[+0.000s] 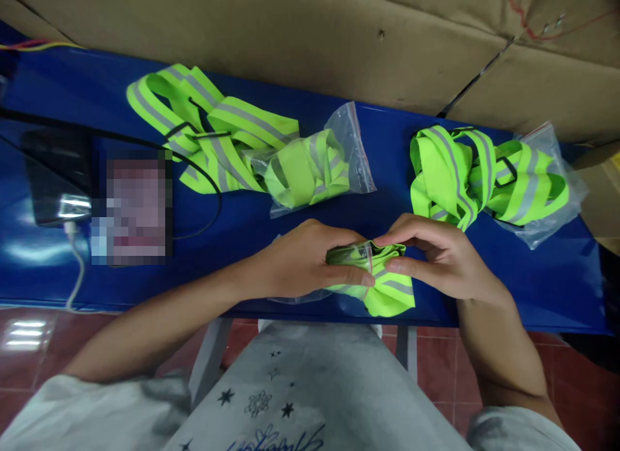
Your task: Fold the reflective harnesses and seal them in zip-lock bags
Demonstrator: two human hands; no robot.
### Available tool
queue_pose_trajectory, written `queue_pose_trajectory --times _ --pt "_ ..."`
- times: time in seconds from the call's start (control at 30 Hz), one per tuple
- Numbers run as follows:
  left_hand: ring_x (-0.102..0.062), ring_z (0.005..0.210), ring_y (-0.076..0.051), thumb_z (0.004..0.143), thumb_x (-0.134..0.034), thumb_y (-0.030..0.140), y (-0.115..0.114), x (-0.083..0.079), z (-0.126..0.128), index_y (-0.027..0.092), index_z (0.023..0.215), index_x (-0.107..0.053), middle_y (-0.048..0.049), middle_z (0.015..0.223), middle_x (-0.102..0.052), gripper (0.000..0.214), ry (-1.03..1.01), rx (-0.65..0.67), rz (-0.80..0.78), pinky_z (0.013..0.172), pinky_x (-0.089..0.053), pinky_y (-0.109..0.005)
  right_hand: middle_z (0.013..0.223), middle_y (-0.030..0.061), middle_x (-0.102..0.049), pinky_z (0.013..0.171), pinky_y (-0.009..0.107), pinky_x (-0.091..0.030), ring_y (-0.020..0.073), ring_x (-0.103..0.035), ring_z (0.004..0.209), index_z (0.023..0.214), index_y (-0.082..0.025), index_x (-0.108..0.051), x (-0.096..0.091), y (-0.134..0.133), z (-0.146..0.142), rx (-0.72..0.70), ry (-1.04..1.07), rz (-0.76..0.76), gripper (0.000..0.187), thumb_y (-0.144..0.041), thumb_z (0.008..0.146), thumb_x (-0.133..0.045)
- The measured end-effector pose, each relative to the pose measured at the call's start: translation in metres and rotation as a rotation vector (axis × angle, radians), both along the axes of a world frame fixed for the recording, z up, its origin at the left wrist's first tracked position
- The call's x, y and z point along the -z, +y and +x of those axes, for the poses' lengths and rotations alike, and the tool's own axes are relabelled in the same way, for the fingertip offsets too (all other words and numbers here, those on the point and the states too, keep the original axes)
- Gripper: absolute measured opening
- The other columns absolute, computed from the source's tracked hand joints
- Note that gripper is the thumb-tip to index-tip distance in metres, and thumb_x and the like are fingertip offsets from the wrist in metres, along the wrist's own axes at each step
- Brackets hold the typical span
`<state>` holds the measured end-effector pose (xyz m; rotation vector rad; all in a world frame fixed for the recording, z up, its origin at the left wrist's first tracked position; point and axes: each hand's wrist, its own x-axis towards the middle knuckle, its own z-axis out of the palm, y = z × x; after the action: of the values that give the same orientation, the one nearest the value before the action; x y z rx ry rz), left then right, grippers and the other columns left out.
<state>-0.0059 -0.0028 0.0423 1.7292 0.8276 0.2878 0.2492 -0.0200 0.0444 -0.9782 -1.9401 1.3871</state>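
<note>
My left hand (305, 260) and my right hand (436, 254) meet over a folded neon-yellow reflective strap (387, 293) at the near edge of the blue table (72, 95). Both hands grip the strap bundle, fingers curled round it. The bundle sits partly inside a clear plastic bag (300, 298), whose mouth lies under my left hand. My right thumb and fingers pinch the strap's top right end.
A bagged strap (310, 170) lies behind my hands, a loose strap pile (203, 125) at back left. At right lie a loose strap (445, 173) and another bagged one (533, 186). A black device (53, 176) with cables sits at left. Cardboard (290, 37) lines the far edge.
</note>
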Motion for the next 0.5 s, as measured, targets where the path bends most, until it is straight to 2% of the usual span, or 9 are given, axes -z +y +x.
queue_pose_trajectory --times 0.13,0.23,0.33,0.4,0.5 --pt "-0.044 0.057 -0.008 0.088 -0.071 0.056 -0.001 0.008 0.004 0.014 0.083 -0.072 0.0062 0.059 -0.049 0.042 0.017 0.005 -0.041 0.052 -0.025 -0.021 0.095 0.0043 -0.074 0.067 0.022 -0.056 0.0137 -0.071 0.084 0.105 -0.021 -0.076 0.005 0.001 -0.004 0.023 -0.021 -0.136 0.017 -0.030 0.090 -0.076" --pt "-0.039 0.057 -0.008 0.087 -0.070 0.059 0.000 0.016 0.007 0.013 0.076 -0.070 0.0059 0.058 -0.042 0.047 0.023 -0.049 -0.092 0.051 -0.022 -0.022 0.095 0.0033 -0.074 0.068 0.021 -0.054 0.0126 -0.070 0.083 0.104 -0.021 -0.076 0.016 -0.001 -0.013 0.060 -0.036 -0.206 0.019 -0.035 0.091 -0.076" --pt "-0.035 0.056 -0.008 0.086 -0.070 0.059 0.004 0.021 0.009 0.013 0.075 -0.067 0.0059 0.060 -0.038 0.047 0.007 -0.111 -0.168 0.050 -0.020 -0.022 0.093 0.0016 -0.073 0.070 0.022 -0.054 0.0122 -0.069 0.081 0.112 -0.022 -0.068 0.025 -0.002 -0.020 0.200 0.033 -0.231 0.029 -0.039 0.090 -0.076" --pt "-0.034 0.057 -0.008 0.087 -0.069 0.057 0.005 0.022 0.009 0.013 0.077 -0.067 0.0056 0.062 -0.039 0.045 -0.012 -0.170 -0.185 0.050 -0.021 -0.021 0.100 0.0020 -0.073 0.077 0.024 -0.055 0.0133 -0.071 0.088 0.121 -0.023 -0.061 0.026 -0.003 -0.020 0.272 0.051 -0.222 0.038 -0.040 0.090 -0.076" --pt "-0.038 0.061 -0.008 0.088 -0.069 0.055 0.007 0.020 0.008 0.013 0.084 -0.070 0.0042 0.066 -0.045 0.042 -0.037 -0.295 -0.153 0.052 -0.027 -0.021 0.125 0.0051 -0.069 0.096 0.028 -0.055 0.0173 -0.068 0.114 0.130 -0.026 -0.057 0.022 -0.004 -0.014 0.203 -0.021 -0.199 0.044 -0.039 0.092 -0.074"
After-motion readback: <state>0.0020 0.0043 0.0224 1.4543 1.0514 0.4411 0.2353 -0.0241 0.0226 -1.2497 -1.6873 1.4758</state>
